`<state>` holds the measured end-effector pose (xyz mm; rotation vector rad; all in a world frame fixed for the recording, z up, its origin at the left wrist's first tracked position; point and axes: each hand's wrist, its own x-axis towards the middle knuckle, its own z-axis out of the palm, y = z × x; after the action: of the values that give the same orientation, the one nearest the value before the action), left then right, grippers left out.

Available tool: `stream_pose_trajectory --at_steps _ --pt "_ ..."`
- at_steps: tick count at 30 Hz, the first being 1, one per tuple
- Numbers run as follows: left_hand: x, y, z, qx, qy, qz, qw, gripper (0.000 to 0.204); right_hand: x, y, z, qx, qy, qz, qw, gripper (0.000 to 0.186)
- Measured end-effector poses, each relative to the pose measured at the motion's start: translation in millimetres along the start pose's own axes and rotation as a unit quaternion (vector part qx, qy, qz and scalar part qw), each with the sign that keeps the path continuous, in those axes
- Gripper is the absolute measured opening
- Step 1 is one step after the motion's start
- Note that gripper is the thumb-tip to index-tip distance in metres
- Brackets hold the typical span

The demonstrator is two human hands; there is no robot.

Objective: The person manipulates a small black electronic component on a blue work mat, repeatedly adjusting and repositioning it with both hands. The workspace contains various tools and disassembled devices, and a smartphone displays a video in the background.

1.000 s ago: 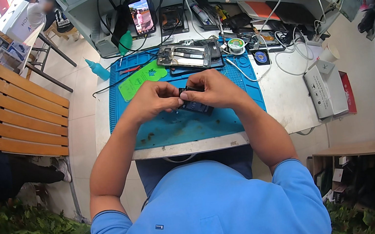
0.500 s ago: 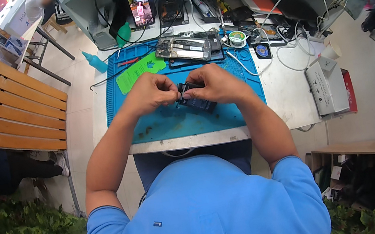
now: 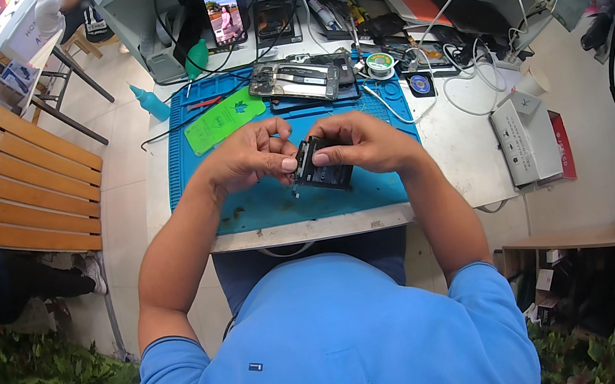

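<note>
**Both hands pinch a small dark part above the blue mat**

Since the earlier frames the hands have shifted little: they remain close together over the near half of the mat, and the dark part now shows more plainly between them, tilted with its lower end toward the person.

The left hand (image 3: 249, 157) pinches the upper left edge of the small dark rectangular part (image 3: 323, 171) between thumb and fingertips. The right hand (image 3: 364, 142) grips its right side, thumb pressed on the top face and fingers curled behind it. The part looks flat, black and hard-edged, with a thin strip hanging from its lower left corner.

Beneath lies a blue work mat (image 3: 276, 201), matte and rubbery, with ridged compartments along its far edge. On it rest a glossy green card (image 3: 224, 120) and an opened phone body (image 3: 297, 80), metallic and rectangular. Behind the mat a propped phone with a lit screen (image 3: 225, 15) stands upright. A white box (image 3: 524, 141) sits on the pale tabletop to the right, near tangled white cables (image 3: 468, 84).
</note>
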<state>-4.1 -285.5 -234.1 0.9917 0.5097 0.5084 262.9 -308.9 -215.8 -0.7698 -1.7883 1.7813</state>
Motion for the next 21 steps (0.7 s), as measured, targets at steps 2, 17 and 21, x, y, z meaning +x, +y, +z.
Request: stream_pose_trajectory --at_steps 2,17,21 --pt "0 -2 5 -0.026 -0.023 -0.012 0.999 0.051 -7 5 7 0.047 0.01 -0.02 0.999 0.025" --pt "8 -5 5 -0.013 -0.015 -0.043 0.999 0.058 -22 27 35 0.151 0.155 -0.017 0.976 0.027" --pt "10 0 11 0.014 0.009 -0.049 0.999 0.063 -19 42 38 0.169 0.2 -0.047 0.964 0.026"
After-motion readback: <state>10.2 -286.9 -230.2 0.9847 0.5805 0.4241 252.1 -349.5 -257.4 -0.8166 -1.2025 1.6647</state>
